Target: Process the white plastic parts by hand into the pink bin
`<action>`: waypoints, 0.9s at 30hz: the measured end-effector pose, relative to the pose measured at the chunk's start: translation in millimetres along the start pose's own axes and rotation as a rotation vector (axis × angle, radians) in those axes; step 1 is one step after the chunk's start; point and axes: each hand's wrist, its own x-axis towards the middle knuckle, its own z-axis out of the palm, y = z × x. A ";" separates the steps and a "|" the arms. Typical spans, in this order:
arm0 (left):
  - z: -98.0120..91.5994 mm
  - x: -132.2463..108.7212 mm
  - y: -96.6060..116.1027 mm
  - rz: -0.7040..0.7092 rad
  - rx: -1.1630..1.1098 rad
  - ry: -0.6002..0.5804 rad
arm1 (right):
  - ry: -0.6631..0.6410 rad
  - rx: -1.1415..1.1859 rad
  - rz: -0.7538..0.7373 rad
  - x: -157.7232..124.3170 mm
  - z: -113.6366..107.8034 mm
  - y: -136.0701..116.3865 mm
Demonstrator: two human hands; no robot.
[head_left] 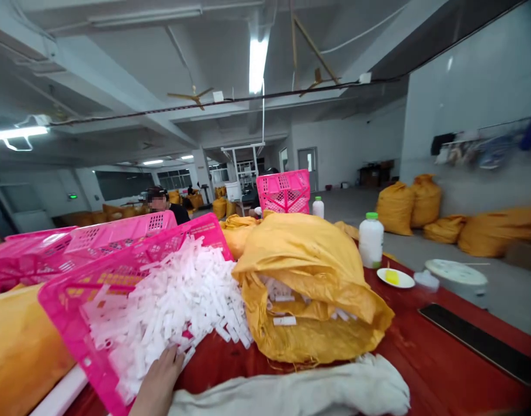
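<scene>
My left hand (161, 372) reaches in from the bottom edge, at the near side of a heap of short white plastic tubes (182, 294). Its fingers are stretched forward and touch the nearest tubes; no tube is clearly gripped. The heap spills out of a pink plastic basket (66, 312) tipped on its side. To its right lies a bulging yellow woven sack (304, 248), its mouth open towards me with more tubes inside. A long roll of pale cloth (291, 393) lies along the near side. My right hand is out of view.
On the red table (425, 358) lie a dark flat strip (477, 341) and a white plate (408, 281) with something yellow. A green-capped white bottle (371, 241) stands behind. More pink baskets (118, 234) are at left, near a seated person (174, 208). Yellow sacks (395, 208) line the right wall.
</scene>
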 end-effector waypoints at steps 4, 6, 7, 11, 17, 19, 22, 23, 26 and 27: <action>-8.7 -2.3 2.2 0.041 -0.103 0.023 | 0.072 -0.112 0.025 72.9 -10.5 0.4; -10.6 -5.3 5.0 0.045 -0.162 0.078 | 0.026 -0.363 0.007 108.2 1.4 5.0; -9.6 -6.6 6.0 0.040 -0.180 0.103 | 0.009 -0.387 0.005 122.1 9.7 6.5; -1.2 -9.4 10.5 0.079 -0.266 0.189 | -0.015 -0.474 0.004 151.9 37.4 2.9; -31.9 -34.6 64.9 -0.035 -0.739 0.521 | -0.014 -0.534 0.059 142.2 16.9 -5.3; -50.8 -45.8 92.0 -0.016 -0.886 0.481 | -0.003 -0.518 0.098 122.6 1.6 -4.4; -68.9 -56.2 126.3 0.014 -1.069 0.373 | 0.076 -0.267 0.132 80.3 -15.6 -10.9; -71.9 -59.4 136.1 0.021 -1.124 0.344 | 0.093 -0.096 0.127 64.2 -18.2 -17.7; -76.7 -71.4 161.3 0.022 -1.312 0.249 | 0.056 0.352 0.137 21.8 -11.4 -49.3; -78.0 -75.6 168.0 0.012 -1.381 0.213 | 0.019 0.443 0.144 12.4 -5.0 -60.6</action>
